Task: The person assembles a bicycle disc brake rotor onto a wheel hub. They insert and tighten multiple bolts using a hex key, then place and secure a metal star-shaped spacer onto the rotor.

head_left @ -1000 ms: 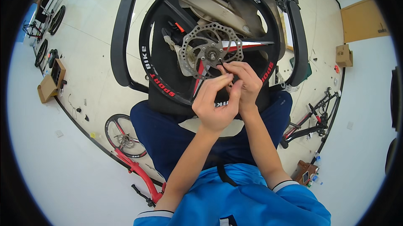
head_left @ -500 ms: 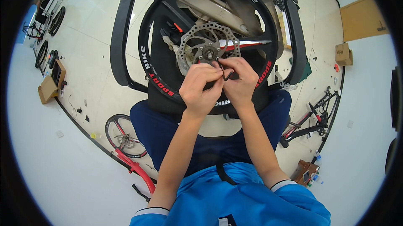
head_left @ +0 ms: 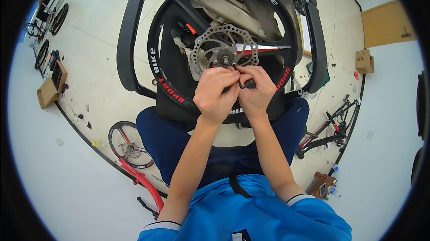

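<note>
A black bicycle wheel (head_left: 153, 37) with red and white lettering lies flat on a black chair seat (head_left: 166, 68) before me. A perforated metal brake disc (head_left: 228, 28) surrounds its hub (head_left: 225, 57). My right hand (head_left: 258, 89) is closed around a black hex key (head_left: 250, 85), whose bent end shows between the fingers. Beside it, my left hand (head_left: 216, 89) is pinched together at the near edge of the hub, its fingertips touching the right hand's. Whatever the left fingers hold is hidden, as is the tip of the key.
Black armrests (head_left: 129, 44) flank the wheel, and a beige bicycle frame part (head_left: 224, 8) lies beneath it. On the floor are another wheel with a red frame (head_left: 139, 176), a black frame (head_left: 329, 131), an open cardboard box (head_left: 48, 92) and a brown bag (head_left: 323, 185).
The hex key's bent end has swung slightly to the right and my right fingers have curled further around it. The left hand stays at the hub. The view has shifted slightly.
</note>
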Motion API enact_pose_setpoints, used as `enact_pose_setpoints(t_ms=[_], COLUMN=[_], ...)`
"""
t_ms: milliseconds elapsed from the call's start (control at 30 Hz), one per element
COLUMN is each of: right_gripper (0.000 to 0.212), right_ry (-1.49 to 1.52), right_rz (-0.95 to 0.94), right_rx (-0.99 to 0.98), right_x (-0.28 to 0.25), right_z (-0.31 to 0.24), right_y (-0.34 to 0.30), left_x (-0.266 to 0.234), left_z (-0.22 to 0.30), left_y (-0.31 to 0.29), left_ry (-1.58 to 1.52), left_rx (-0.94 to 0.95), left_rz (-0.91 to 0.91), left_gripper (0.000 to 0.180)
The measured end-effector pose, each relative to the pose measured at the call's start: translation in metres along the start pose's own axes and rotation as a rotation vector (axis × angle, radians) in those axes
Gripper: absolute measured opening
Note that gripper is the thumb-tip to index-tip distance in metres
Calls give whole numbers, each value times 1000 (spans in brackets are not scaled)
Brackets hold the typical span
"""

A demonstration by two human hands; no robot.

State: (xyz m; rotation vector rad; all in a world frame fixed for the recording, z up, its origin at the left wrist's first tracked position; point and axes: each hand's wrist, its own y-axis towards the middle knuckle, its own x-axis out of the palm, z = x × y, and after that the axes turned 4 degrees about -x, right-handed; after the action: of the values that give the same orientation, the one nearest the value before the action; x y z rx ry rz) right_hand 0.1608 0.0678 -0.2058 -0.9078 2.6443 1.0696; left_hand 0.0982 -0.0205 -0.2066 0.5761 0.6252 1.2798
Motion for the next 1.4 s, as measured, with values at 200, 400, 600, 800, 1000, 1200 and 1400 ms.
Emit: enact_pose_setpoints(t_ms=[200, 400, 600, 800, 1000, 1200, 1400], right_gripper=[25, 25, 23, 21, 19, 24, 29], right_ry=[8, 24, 47, -2, -7, -13, -62], right_rz=[-61, 14, 30, 49, 115, 41, -9], right_rx=[-47, -39, 109, 3, -3, -48, 39], right_x=[-4, 3, 6, 10, 11, 8, 5], right_z=[2, -1, -3, -5, -2, 4, -1], right_y=[3, 6, -2, 4, -1, 2, 8], left_x=[-9, -8, -1, -13, -4, -9, -9], left_z=[6, 7, 12, 2, 3, 8, 1], left_y=[17, 1, 9, 6, 4, 11, 2], left_ry=[20, 68, 41, -2, 14, 20, -20], left_rx=[76, 62, -21, 57, -49, -10, -23], left_rz=[-246, -112, -117, -166, -10, -157, -202], left_gripper=[32, 30, 40, 33, 32, 30, 22])
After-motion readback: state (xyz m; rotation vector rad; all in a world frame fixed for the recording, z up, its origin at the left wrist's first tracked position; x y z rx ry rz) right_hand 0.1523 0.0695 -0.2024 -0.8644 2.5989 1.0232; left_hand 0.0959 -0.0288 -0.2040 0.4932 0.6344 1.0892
